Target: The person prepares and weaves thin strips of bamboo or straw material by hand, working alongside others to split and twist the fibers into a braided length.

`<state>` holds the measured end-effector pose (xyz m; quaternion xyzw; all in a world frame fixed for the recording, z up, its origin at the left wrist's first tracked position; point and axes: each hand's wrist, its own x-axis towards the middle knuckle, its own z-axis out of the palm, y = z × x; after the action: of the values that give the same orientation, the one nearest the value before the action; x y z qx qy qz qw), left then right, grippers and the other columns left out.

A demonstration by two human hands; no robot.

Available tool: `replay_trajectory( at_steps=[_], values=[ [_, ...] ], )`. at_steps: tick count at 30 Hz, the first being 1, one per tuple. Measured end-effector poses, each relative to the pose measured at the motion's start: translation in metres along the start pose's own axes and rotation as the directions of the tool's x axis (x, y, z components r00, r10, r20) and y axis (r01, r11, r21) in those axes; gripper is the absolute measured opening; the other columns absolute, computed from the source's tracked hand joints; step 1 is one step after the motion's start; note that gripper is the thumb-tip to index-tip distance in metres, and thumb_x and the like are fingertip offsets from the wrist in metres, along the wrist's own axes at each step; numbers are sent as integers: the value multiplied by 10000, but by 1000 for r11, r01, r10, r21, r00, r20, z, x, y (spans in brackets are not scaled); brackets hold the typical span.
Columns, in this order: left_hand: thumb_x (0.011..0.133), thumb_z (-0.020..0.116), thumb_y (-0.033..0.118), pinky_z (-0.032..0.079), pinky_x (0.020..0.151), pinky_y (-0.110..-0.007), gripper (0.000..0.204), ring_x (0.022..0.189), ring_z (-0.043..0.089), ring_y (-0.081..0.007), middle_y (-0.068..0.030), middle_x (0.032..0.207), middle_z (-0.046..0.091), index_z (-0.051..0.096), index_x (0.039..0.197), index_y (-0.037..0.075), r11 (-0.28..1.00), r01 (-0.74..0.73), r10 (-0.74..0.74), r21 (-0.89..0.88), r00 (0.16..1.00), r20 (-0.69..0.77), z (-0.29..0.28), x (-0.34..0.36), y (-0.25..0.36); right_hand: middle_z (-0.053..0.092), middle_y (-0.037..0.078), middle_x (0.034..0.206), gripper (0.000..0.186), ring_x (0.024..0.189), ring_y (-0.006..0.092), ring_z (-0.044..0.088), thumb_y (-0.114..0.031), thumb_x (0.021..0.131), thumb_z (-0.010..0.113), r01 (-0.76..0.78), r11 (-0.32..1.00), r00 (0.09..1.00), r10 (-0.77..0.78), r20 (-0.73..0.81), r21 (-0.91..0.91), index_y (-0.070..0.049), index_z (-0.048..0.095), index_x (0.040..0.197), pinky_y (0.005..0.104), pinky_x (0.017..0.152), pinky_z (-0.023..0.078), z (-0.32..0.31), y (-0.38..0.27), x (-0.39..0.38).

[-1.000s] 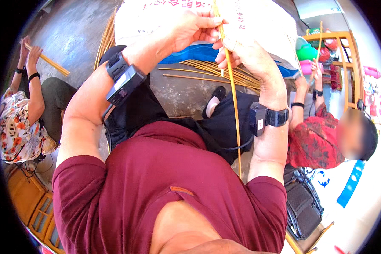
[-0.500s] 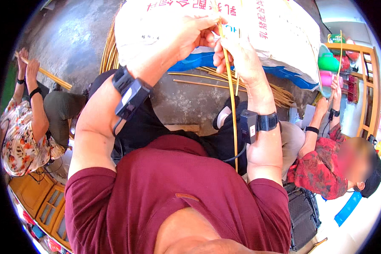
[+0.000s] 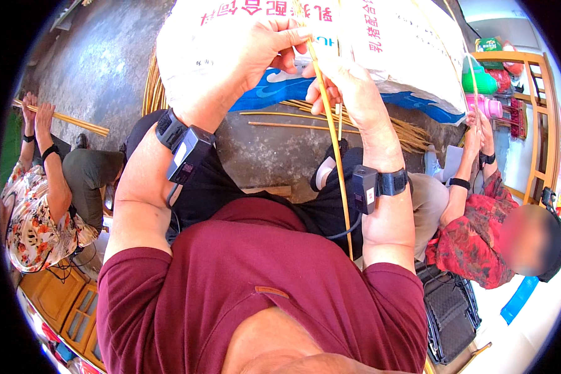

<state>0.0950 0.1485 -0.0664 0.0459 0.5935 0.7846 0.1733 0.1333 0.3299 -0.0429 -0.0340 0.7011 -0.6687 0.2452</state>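
A long yellow cane-like strip (image 3: 340, 168) slants from the white sack in front of me down past my right forearm to my shirt. My left hand (image 3: 279, 48) pinches it between thumb and fingertips near its upper part. Just below, my right hand (image 3: 350, 88) has its fingers curled round the same strip. Behind both hands stands the large white printed sack (image 3: 417, 56) with a blue lower band. A second, thinner pale strip shows under my right hand; where it leads is partly hidden.
Bundles of similar strips (image 3: 393, 134) lie on the concrete floor beside the sack, others (image 3: 154, 84) at its left. At left a person (image 3: 50, 206) holds strips; at right another person (image 3: 474, 206) handles one. A wooden rack (image 3: 539, 118) stands far right, a folded black chair (image 3: 449, 315) behind.
Both my hands have shifted slightly left and the strip leans more. The right-hand person's hands have come together, their strip now bent over. The left-hand person's strips are tilted less steeply.
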Motion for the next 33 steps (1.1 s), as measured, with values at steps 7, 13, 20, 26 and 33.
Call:
replay_trajectory(
  at_steps=[7,13,20,26,33],
  values=[
    [869,604,204,471,434,-205,182,460,513,-60,-38,703,605,638,849,26,999,0,1,54,1000,-17,1,7,5,597,62,665,267,532,126,577,-252,908,503,12,992,1000,-13,-2,-124,-15,603,837,220,508,479,-5,-9,-2],
    [851,622,205,500,446,-220,164,422,511,-53,-29,674,620,627,813,46,1000,-4,5,-24,1000,28,-2,5,6,602,66,630,253,495,133,584,-233,869,517,5,997,998,-9,-56,-73,-10,611,794,226,473,474,-2,-9,3],
    [814,641,145,506,439,-220,110,409,502,-50,-35,662,607,603,830,43,998,51,-48,-24,994,100,-5,3,5,601,65,630,255,499,130,583,-234,863,524,-16,995,999,11,-42,-101,-5,611,793,229,475,472,-1,-8,2],
    [797,632,142,511,439,-227,108,393,487,-47,-21,623,579,585,781,46,995,78,-69,-63,990,123,-3,1,5,575,33,643,238,518,90,547,-229,894,504,-7,991,999,2,-34,-136,-27,595,810,197,494,458,3,-7,2],
    [831,601,123,511,478,-235,95,406,497,-66,-59,640,580,590,823,29,989,119,-102,-85,977,186,-8,3,2,589,48,642,222,517,107,565,-201,872,516,7,991,999,-12,-33,-133,-10,608,807,214,487,469,3,-6,4]
  ],
)
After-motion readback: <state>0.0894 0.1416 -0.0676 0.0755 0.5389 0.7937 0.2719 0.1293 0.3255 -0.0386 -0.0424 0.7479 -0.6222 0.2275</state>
